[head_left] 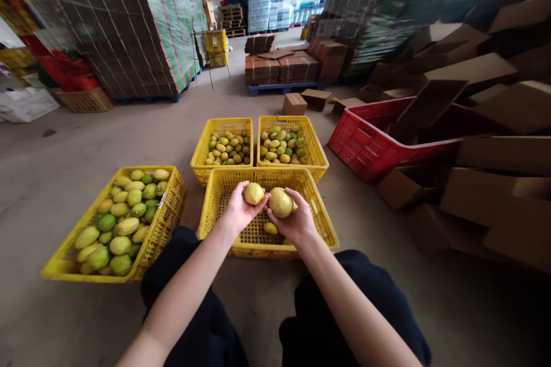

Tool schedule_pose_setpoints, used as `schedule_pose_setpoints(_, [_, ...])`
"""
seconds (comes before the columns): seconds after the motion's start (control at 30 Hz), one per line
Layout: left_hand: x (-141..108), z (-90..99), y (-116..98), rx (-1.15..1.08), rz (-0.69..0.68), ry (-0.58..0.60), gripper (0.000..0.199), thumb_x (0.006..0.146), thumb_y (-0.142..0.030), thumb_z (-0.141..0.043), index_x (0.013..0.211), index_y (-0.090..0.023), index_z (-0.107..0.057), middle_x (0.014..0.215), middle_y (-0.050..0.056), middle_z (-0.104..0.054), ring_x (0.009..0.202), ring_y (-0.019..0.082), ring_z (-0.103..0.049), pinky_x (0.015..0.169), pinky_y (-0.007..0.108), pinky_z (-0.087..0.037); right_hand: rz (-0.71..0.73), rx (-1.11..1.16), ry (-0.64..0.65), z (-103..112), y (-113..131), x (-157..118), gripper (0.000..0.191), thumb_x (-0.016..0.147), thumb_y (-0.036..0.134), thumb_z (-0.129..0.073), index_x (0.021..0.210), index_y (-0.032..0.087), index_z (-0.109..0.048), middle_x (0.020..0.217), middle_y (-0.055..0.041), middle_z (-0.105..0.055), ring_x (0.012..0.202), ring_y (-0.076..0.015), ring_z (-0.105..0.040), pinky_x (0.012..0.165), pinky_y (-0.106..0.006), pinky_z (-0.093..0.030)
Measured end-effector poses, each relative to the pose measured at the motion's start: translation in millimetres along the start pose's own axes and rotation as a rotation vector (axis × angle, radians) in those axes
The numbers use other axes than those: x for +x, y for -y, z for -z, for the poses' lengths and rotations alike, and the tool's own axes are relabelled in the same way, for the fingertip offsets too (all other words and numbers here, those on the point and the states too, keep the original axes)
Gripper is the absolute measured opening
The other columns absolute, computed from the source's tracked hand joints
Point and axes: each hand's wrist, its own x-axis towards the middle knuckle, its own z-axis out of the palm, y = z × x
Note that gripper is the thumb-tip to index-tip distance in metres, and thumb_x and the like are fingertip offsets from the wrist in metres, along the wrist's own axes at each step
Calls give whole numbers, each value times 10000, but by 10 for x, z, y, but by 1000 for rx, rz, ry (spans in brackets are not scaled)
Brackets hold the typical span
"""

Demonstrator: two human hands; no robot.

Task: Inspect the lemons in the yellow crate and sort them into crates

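The grey concrete floor [150,137] spreads widest, and on the left rises a tall stack wrapped in clear plastic film [129,28]. Smaller, to my right, a red plastic crate with a slotted wall [379,155] stands among brown cardboard boxes [486,200]. Then come the yellow perforated plastic crates: the left crate [166,223] heaped with green and yellow rounded fruits [127,226], the far-left crate [200,152] and far-right crate [316,152] side by side beyond, each holding more fruits, and the near crate [319,212] just before my knees.

Both my hands are occupied above the near crate. My left hand [241,209] cradles a pale yellow fruit with a pointed tip [253,193]; my right hand [301,221] has its fingers wrapped round a larger, rounder yellow-green fruit [280,203]. The two are close together; I can't tell whether they touch. Smallest in sight, a loose yellow fruit [270,229] lies below them in the near crate.

I judge this to be the step of checking and comparing the pair; the next move seems to call for picking a crate for each and lowering it gently, so nothing bruises
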Motion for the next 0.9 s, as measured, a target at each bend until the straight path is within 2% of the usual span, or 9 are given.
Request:
schedule_pose_setpoints(0.13, [6, 21, 21, -24, 7, -26, 252, 907, -264, -393, 878, -82, -565, 733, 120, -604, 655, 173, -641, 471, 212, -559, -3, 35, 1, -5, -5, 7, 131, 840, 260, -517, 831, 148, -584, 659, -59, -676, 583, -168, -655, 478, -251, -564])
schedule_pose_setpoints(0.3, [6, 85, -2, -26, -5, -66, 242, 905, -258, -380, 850, -93, -548, 735, 115, -583, 632, 157, -618, 488, 212, -562, -22, 35, -85, -10, -10, 21, 139, 844, 281, -531, 823, 151, -574, 599, -34, -644, 541, -162, -633, 460, -252, -565])
schedule_pose_setpoints(0.57, [-38, 139, -56, -35, 31, -72, 230, 892, -261, -399, 866, -96, -558, 777, 126, -579, 647, 155, -600, 457, 200, -543, 26, -15, -73, 5, -42, 53, 40, 832, 202, -566, 815, 166, -569, 632, -17, -650, 539, -148, -627, 475, -260, -570])
schedule_pose_setpoints(0.9, [-27, 122, -50, -22, 44, -60, 222, 885, -248, -386, 872, -97, -549, 758, 115, -565, 647, 155, -591, 453, 195, -537, 39, -41, -80, 11, -28, 23, 69, 833, 217, -551, 799, 160, -569, 617, -24, -643, 539, -155, -627, 491, -279, -579])
